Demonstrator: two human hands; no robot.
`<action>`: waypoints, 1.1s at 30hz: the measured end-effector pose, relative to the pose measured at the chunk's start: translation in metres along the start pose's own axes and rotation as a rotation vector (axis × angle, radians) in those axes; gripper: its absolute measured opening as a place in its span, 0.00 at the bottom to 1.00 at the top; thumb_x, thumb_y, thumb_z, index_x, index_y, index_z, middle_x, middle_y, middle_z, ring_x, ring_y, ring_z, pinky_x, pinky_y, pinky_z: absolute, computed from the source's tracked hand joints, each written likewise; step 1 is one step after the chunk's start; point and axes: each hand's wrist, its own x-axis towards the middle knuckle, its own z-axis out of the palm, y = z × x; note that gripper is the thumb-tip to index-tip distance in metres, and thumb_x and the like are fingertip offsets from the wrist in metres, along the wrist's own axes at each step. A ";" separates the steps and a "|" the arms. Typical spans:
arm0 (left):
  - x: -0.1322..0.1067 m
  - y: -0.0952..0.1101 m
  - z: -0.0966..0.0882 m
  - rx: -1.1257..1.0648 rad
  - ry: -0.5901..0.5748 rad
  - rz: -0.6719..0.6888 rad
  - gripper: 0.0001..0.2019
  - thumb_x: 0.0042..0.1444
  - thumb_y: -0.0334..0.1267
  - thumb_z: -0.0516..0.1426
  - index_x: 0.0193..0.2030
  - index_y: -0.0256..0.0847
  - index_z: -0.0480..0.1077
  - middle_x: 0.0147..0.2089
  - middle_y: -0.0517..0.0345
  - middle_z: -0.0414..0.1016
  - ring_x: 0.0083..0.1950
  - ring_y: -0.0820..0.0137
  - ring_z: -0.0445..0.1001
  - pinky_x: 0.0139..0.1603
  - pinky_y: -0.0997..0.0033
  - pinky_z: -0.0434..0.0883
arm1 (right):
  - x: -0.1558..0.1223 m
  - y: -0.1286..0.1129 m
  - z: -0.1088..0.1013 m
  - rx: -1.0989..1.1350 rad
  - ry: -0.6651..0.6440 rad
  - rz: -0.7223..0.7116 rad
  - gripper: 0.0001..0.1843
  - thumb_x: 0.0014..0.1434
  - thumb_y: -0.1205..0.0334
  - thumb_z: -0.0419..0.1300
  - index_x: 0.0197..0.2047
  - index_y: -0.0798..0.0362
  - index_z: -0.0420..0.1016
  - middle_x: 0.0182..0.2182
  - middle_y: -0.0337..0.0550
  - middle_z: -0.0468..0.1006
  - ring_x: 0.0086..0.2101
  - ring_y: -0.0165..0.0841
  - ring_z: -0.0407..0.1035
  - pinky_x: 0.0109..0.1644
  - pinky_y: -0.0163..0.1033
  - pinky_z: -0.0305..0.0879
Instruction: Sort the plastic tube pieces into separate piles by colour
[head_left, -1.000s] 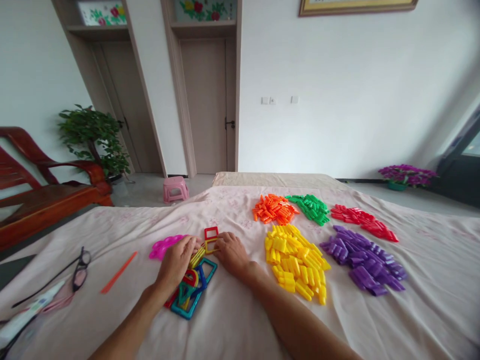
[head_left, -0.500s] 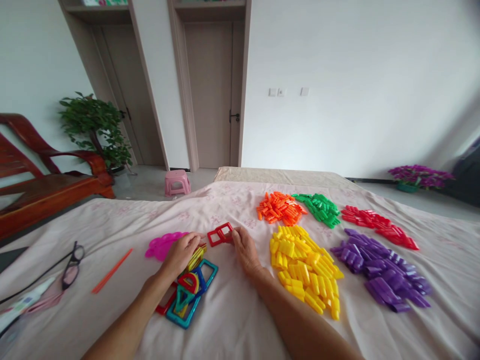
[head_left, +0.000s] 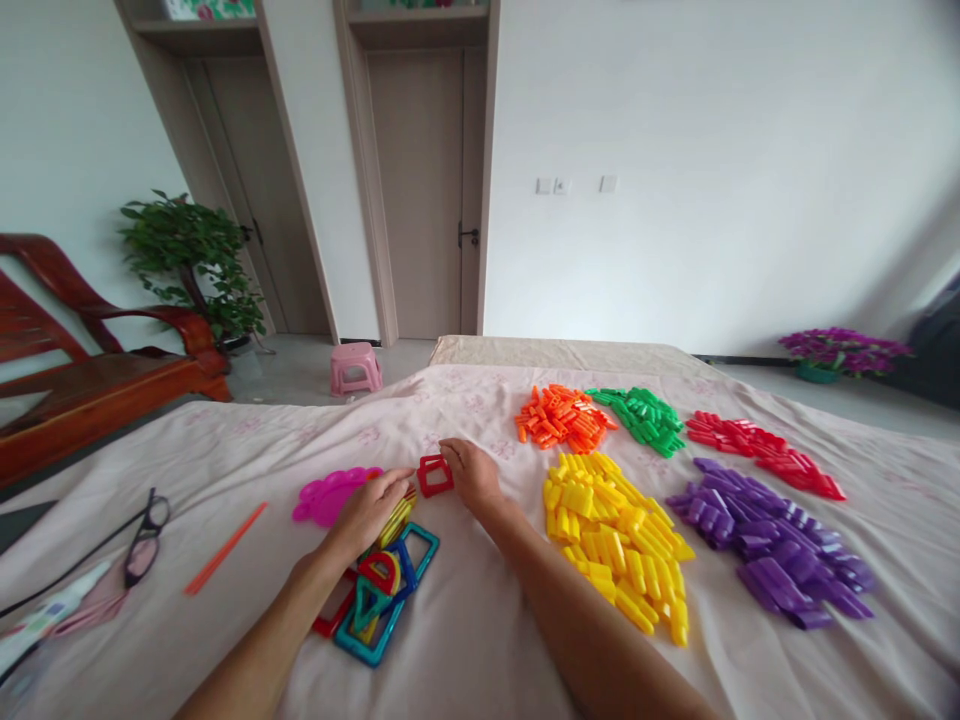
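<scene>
My left hand (head_left: 375, 510) is closed over a stack of yellow magnetic tiles (head_left: 397, 520), its fingertips partly hidden by the hand itself. To its right, my right hand (head_left: 472, 475) has its fingers on red square magnetic tile frames (head_left: 435, 490), which overlap one another unevenly. Close below the left hand lies a loose heap: a teal rectangular tile (head_left: 367, 655), a blue tile, a red-and-yellow half-round tile (head_left: 381, 572) and a red tile (head_left: 330, 622). A magenta scalloped plastic piece (head_left: 322, 498) lies just beyond my left wrist.
Sorted piles of plastic pieces lie on the right: orange (head_left: 562, 418), green (head_left: 646, 420), red (head_left: 765, 455), yellow (head_left: 615, 540) and purple (head_left: 772, 545). At the left are orange sticks (head_left: 225, 548), glasses (head_left: 144, 540) and a white device (head_left: 52, 610). A pink stool (head_left: 356, 368) stands beyond the cloth-covered surface.
The red tile frames, spread side by side before, now overlap more closely. My right hand has shifted slightly left, its fingers higher over them. The left hand stays at the yellow stack.
</scene>
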 end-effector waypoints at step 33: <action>-0.011 0.005 -0.028 -0.248 -0.285 -0.061 0.21 0.48 0.36 0.63 0.50 0.35 0.73 0.45 0.47 0.80 0.46 0.61 0.79 0.45 0.65 0.73 | -0.025 -0.026 0.002 -0.289 -0.223 -0.491 0.12 0.58 0.58 0.64 0.46 0.44 0.79 0.47 0.39 0.80 0.57 0.41 0.62 0.61 0.47 0.54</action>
